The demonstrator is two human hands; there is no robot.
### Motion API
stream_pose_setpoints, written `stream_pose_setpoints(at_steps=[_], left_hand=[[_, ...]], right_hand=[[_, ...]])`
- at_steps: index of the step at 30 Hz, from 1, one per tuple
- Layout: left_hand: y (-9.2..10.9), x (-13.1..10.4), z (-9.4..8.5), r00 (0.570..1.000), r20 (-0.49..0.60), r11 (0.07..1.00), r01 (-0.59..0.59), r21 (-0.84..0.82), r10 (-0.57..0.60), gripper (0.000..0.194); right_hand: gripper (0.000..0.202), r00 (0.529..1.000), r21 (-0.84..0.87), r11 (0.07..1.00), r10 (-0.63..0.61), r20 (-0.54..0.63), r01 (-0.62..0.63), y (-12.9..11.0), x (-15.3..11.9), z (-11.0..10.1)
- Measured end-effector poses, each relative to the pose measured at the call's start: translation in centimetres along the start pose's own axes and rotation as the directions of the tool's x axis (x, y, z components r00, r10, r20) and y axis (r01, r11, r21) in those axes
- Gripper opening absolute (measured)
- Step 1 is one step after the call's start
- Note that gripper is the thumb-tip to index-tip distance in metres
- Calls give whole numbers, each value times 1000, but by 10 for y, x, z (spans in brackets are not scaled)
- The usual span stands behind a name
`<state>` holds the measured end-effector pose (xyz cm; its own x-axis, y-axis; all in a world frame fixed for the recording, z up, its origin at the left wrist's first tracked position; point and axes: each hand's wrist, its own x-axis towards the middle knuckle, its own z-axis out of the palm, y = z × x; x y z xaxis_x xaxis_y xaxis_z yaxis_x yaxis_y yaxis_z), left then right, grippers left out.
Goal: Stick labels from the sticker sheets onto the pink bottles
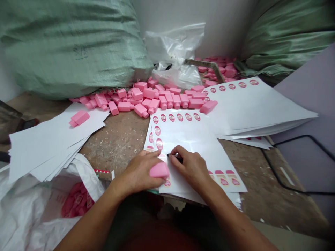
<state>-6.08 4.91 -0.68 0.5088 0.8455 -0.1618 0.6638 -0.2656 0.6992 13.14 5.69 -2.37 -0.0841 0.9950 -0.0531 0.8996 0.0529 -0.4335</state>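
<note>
Head view: the left hand [138,172] is closed around a small pink bottle [159,170], which lies on its side at the near left edge of the sticker sheet [193,139], its rounded body showing between thumb and fingers. The right hand [190,165] rests on the same sheet just right of the bottle, fingertips pinched together on a small dark item [178,158]; what that item is cannot be told. Oval labels run along the far and left margins of the sheet, and more labels sit at its near right corner. The sheet tops a stack on the brown surface [120,136]. Far of it lies a heap of pink bottles [154,97] against a green woven sack [73,45], with a clear plastic bag [175,52] behind. A pile of blank backing sheets [47,139] lies at left, one pink bottle on it; a second stack of sheets [251,104] lies at far right. A white bag [75,202] at near left holds further bottles.

Handling, as a judgement: the bottle looks light, hollow and stiff, with a smooth, somewhat slippery skin; it is best held across its narrow sides, leaving a flat face free. The labels look thin and limp, best lifted by an edge
</note>
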Motion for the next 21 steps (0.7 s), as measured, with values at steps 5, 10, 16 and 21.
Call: stream_pose_setpoints(at_steps=[5, 10, 16, 21], left_hand=[[-13, 10, -13, 967, 48, 809, 237, -538, -252, 48], [-17, 12, -15, 962, 77, 708, 245, -662, -261, 49], [-13, 11, -13, 956, 63, 733, 260, -628, -285, 52], [-12, 10, -15, 956, 34, 692, 235, -682, -291, 50]], right_hand=[[19, 999, -137, 990, -42, -19, 39, -4, 2, 3], [25, 993, -170, 984, -76, -88, 60, -6, 7, 6], [35, 1000, 248, 969, 5, -4, -4, 0, 5, -2], [40, 995, 740, 666, 64, 73, -97, 12, -12, -20]])
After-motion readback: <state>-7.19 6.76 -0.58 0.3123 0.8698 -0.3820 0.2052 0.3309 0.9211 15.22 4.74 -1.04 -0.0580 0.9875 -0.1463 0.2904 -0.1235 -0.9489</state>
